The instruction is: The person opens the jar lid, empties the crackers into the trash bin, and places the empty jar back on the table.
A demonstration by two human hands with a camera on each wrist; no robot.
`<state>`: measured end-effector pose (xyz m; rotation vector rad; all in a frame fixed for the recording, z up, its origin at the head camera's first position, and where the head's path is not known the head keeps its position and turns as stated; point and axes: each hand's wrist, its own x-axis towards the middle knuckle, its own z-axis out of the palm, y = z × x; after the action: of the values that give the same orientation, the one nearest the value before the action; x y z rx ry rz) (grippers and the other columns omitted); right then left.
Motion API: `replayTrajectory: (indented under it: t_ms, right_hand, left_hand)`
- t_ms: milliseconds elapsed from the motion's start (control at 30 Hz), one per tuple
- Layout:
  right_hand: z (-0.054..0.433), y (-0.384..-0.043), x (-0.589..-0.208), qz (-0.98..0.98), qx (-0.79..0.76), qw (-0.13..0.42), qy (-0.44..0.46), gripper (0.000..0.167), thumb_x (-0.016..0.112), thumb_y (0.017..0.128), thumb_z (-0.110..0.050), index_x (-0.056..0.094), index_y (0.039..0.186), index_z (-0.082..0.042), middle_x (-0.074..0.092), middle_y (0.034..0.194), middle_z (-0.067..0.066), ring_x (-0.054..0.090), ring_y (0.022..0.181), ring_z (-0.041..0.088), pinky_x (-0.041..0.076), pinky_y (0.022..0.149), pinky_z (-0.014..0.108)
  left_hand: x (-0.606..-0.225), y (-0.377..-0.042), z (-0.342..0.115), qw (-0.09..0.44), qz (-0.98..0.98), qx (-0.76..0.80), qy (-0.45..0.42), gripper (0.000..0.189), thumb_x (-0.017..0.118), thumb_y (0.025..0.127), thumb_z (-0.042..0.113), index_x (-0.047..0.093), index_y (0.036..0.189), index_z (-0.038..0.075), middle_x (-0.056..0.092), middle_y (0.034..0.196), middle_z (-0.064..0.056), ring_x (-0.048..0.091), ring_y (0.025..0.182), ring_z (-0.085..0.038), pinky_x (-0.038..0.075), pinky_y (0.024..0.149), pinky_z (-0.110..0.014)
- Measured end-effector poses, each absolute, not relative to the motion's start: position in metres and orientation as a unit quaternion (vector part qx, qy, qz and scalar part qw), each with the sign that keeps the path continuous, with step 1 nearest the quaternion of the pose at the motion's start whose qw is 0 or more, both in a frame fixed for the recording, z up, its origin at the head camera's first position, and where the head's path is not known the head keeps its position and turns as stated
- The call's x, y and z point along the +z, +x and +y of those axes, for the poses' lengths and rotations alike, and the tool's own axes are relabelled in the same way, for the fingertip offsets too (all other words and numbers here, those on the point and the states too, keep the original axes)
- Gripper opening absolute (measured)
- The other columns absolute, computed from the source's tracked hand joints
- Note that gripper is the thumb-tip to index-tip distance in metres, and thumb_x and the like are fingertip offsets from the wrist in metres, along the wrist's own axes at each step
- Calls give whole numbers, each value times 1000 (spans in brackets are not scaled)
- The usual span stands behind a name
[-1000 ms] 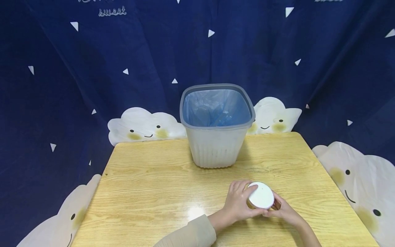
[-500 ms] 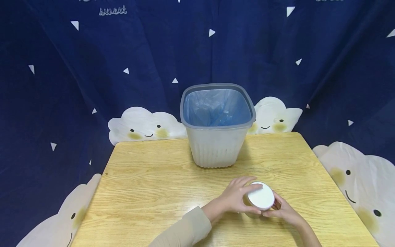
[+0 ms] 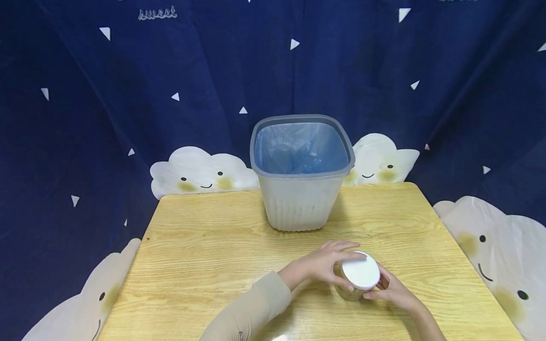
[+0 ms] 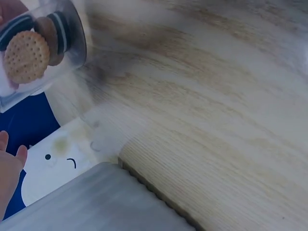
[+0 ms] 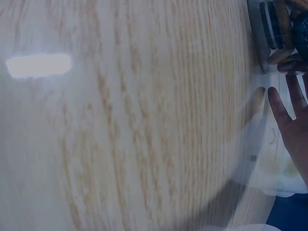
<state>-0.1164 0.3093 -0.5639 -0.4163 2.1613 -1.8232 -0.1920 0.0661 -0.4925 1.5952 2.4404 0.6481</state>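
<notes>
A clear jar [image 3: 350, 294] with a round white lid [image 3: 361, 272] stands between both hands near the table's front right. Through its wall in the left wrist view show a round golden cracker [image 4: 26, 57] and dark sandwich cookies [image 4: 59, 32]. My right hand [image 3: 394, 290] holds the jar by its right side, thumb in front. Over the lid's left part my left hand [image 3: 326, 264] spreads its thumb and fingers; in the left wrist view its fingertips [image 4: 20, 155] show apart from the jar wall. The right wrist view catches fingers [image 5: 293, 113] just below the jar.
A whitish bin with a grey rim [image 3: 304, 175] and a blue liner [image 3: 279, 147] stands at the table's back middle. The wooden table [image 3: 204, 246] has edges at left, right and back. Behind hangs a dark blue curtain [image 3: 213, 80] with clouds.
My left hand has loosened from the lid and turned, its fingers spreading and its forearm shifting left; more of the jar's side now shows. The right hand keeps its hold.
</notes>
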Motion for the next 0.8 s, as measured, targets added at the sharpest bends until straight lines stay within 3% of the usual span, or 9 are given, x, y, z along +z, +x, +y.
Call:
replayTrajectory:
  t_ms: [133,333,400,500,600,700,800]
  right_hand:
    - [309,-118,-564,756,-624,139,-142,89,67,75,0,8,140,12,17,139,39,37,112,-15,32,90,8]
    - [310,-119,-564,760,-617,145,-140,89,68,76,-1,8,140,12,19,138,40,37,111,-16,32,89,7]
    - [310,-119,-564,762,-616,145,-142,87,67,76,-1,10,140,11,27,139,31,37,111,-15,32,89,8]
    - [310,-119,-563,761,-615,143,-149,84,66,77,-1,12,140,10,38,137,2,37,112,-14,32,89,8]
    - [311,-119,-563,757,-617,144,-158,82,65,78,0,13,140,9,39,128,-23,37,114,-13,32,89,8]
    - [311,-118,-564,756,-618,144,-160,81,64,78,0,13,140,9,38,127,-26,36,114,-14,32,89,8]
    - [312,-118,-564,763,-611,141,-157,81,65,78,0,14,140,9,38,135,-11,36,114,-14,37,94,16]
  left_hand:
    - [-490,-196,68,89,809,214,540,81,71,72,51,36,140,29,21,151,4,15,137,-11,14,110,-37]
    - [-487,-199,70,103,805,204,547,79,71,72,52,37,140,30,22,150,5,14,137,-10,14,110,-37]
    - [-487,-200,70,105,805,199,549,78,70,72,52,37,140,30,22,150,5,14,138,-10,14,110,-38]
    - [-488,-201,72,105,803,192,554,77,69,73,53,38,139,30,23,150,6,13,138,-11,13,111,-38]
    - [-489,-201,73,103,801,187,559,75,69,73,54,39,138,31,24,150,7,15,137,-11,13,111,-36]
    - [-491,-202,74,101,801,188,560,74,69,72,54,41,137,31,26,148,8,17,136,-10,13,110,-33]
    - [-492,-202,75,104,803,186,557,74,69,72,55,41,137,32,27,148,9,16,136,-7,13,110,-32]
